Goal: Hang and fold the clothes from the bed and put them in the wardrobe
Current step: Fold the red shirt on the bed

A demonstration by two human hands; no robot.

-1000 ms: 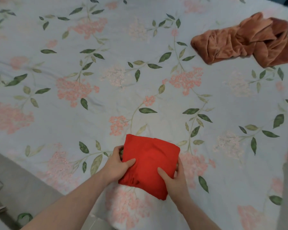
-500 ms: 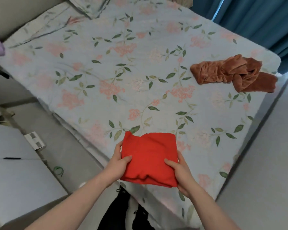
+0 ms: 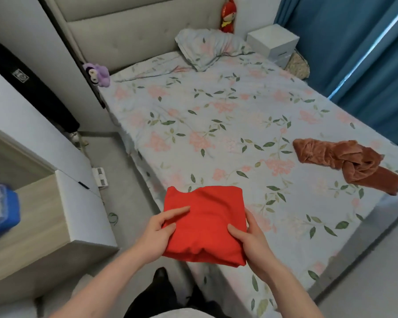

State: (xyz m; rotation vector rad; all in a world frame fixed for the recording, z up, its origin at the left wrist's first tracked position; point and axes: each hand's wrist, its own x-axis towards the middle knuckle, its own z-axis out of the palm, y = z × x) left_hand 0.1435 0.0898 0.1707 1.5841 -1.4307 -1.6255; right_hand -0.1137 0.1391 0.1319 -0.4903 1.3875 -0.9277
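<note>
A folded red garment is held up off the bed's near corner. My left hand grips its left edge, thumb on top and fingers underneath. My right hand grips the right edge the same way. A crumpled rust-brown garment lies on the floral bed near the right edge, well apart from both hands.
A pillow lies at the padded headboard, with a purple plush toy at the bed's left corner and a white nightstand by the blue curtains. On the left stands a white and wood cabinet; grey floor runs between it and the bed.
Both hands have lifted the folded red garment off the bed and drawn it back. My view has pulled back and risen, showing the whole bed and the cabinet.
</note>
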